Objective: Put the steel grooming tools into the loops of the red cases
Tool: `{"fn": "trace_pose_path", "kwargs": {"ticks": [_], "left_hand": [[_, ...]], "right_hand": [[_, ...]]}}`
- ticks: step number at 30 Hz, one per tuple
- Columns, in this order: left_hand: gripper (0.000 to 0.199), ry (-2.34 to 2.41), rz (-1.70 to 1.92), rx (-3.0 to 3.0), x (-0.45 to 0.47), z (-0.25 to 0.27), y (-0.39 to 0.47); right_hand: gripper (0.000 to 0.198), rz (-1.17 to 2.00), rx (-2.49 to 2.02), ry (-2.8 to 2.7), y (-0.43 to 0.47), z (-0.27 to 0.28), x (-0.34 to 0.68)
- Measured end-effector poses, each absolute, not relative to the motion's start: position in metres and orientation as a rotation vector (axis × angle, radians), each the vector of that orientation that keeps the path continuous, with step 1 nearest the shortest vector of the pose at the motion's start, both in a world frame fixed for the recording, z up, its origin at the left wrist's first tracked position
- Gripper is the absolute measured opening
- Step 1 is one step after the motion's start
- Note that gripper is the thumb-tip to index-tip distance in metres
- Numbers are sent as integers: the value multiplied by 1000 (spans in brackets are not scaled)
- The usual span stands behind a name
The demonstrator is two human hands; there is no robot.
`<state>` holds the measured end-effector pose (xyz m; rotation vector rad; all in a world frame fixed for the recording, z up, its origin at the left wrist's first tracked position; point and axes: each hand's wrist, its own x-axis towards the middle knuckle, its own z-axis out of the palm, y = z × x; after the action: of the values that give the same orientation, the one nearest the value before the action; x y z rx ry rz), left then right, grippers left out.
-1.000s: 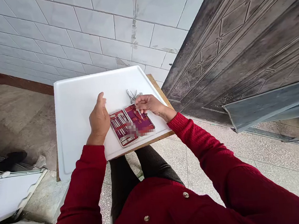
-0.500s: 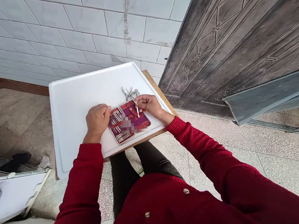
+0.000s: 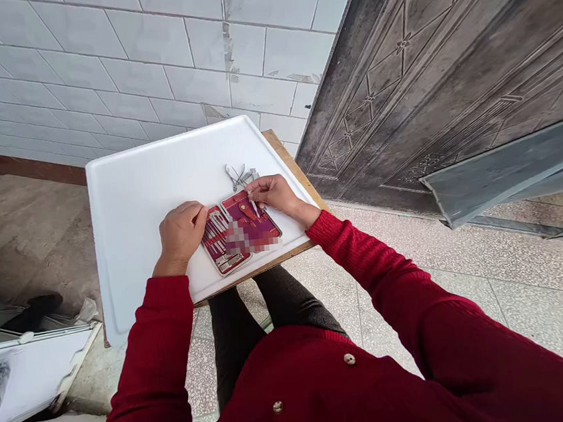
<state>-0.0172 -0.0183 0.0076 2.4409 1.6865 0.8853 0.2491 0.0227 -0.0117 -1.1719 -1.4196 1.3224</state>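
Observation:
An open manicure case (image 3: pixel 267 231), red and purple inside, lies on a white tray-like tabletop (image 3: pixel 133 186). Metal tools sit in rows in its left half, and a pixelated patch hides its lower middle. My right hand (image 3: pixel 272 193) pinches a slim metal manicure tool (image 3: pixel 255 208) over the right half. My left hand (image 3: pixel 181 233) is closed, thumb against curled fingers, at the case's upper left edge; what it may hold is hidden. Just beyond the case are metal nippers (image 3: pixel 235 175) and other metal pieces, partly behind my right hand.
A wooden board (image 3: pixel 282 150) shows under the white top's right edge. Behind stands a white tiled wall (image 3: pixel 147 84); to the right is a dark panelled door (image 3: pixel 399 84). A white panel and clutter (image 3: pixel 31 371) lie at lower left.
The view has shifted slightly. The slim tool in my right hand now hangs at more of a slant and shows less of its length. My left hand stays closed beside the case.

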Motion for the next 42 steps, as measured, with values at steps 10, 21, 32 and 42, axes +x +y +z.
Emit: {"fn": "trace_pose_path", "kwargs": {"ticks": [10,21,32,42], "left_hand": [[22,1594,882,2495,-21,1,-11],[27,1593,854,2520,-21,-1,-10],[28,1685,1009,2472,-24,-1,-11],[34,1677,975,2523,-24,-1,-12]], "right_hand": [[14,1010,-1284,-1596,25,-23,248],[21,681,-1402,-1941,-1,-3,239],[25,569,-1450,-2003,-6,10,244],[20,370,-1760,-2104,51,42,235]]}}
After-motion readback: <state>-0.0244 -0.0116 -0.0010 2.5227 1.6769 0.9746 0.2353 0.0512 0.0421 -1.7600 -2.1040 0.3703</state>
